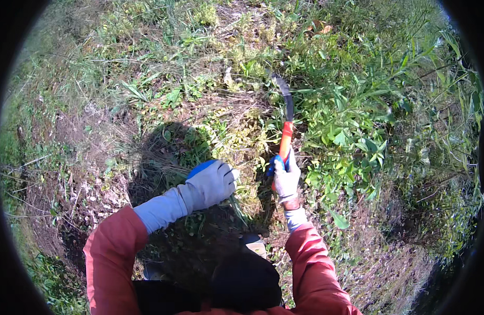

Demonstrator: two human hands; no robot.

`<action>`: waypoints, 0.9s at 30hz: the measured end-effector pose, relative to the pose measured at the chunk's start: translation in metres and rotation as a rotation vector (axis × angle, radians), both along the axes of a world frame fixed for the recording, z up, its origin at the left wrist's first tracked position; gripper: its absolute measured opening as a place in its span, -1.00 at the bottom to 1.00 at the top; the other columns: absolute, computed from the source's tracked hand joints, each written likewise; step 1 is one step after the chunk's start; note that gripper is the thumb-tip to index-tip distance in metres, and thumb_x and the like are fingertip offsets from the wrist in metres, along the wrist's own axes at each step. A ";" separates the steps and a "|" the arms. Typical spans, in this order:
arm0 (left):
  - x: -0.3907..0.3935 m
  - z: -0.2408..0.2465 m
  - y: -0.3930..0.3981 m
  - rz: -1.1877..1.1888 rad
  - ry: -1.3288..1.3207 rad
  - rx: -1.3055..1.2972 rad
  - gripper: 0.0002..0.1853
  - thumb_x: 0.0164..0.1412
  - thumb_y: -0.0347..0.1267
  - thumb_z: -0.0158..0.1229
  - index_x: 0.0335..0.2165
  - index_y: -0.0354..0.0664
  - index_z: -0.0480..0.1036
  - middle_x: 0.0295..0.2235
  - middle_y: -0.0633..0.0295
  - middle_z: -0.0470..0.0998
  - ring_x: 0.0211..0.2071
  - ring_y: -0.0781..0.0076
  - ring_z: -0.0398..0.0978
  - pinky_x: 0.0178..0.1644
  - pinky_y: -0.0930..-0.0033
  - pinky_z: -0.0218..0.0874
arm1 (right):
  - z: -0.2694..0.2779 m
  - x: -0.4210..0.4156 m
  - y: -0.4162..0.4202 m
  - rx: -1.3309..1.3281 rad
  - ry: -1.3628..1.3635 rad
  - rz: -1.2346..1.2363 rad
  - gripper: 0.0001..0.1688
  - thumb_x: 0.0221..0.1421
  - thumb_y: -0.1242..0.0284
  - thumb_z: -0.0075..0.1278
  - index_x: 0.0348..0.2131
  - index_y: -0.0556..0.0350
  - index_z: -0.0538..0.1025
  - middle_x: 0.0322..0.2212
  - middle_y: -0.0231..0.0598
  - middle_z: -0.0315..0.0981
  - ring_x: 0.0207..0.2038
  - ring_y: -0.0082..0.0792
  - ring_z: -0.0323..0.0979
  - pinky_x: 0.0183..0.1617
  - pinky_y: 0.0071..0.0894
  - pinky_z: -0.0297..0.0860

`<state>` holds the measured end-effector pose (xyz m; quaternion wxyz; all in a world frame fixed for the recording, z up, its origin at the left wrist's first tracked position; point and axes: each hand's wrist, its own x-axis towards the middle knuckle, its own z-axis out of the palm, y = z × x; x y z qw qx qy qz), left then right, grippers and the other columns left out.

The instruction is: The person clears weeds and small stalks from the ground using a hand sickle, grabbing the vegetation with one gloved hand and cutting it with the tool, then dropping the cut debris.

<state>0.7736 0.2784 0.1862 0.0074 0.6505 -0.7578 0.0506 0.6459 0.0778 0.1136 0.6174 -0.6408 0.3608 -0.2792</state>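
My right hand (pixel 287 179), in a white work glove with blue on the palm side, is closed around the red-orange handle (pixel 286 141) of a sickle. The sickle's dark, curved blade (pixel 283 87) points away from me, its tip among low weeds. My left hand (pixel 214 183), in a matching glove, is held knuckles up to the left of the sickle, fingers curled. Long green grass blades (pixel 238 210) stick out below its fingers; the palm is hidden. Yellow-green low plants (pixel 246 151) grow between both hands.
Leafy weeds (pixel 344 145) stand thick to the right, with taller stems beyond. Dry grass and litter (pixel 88 189) cover the ground at left. My shadow (pixel 159 157) falls around the left hand. A shoe (pixel 257 247) shows close below me.
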 end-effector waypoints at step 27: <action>-0.022 -0.078 0.063 0.344 0.053 0.412 -0.82 0.01 -0.37 -0.07 -0.36 -0.15 0.38 -0.53 0.21 0.47 -0.48 0.28 0.47 -0.44 0.24 0.19 | -0.039 -0.211 0.109 0.305 0.171 0.195 -0.39 0.09 0.55 -0.08 0.12 0.16 0.12 -0.62 -0.40 0.36 -0.66 -0.64 0.27 -0.58 -0.63 0.27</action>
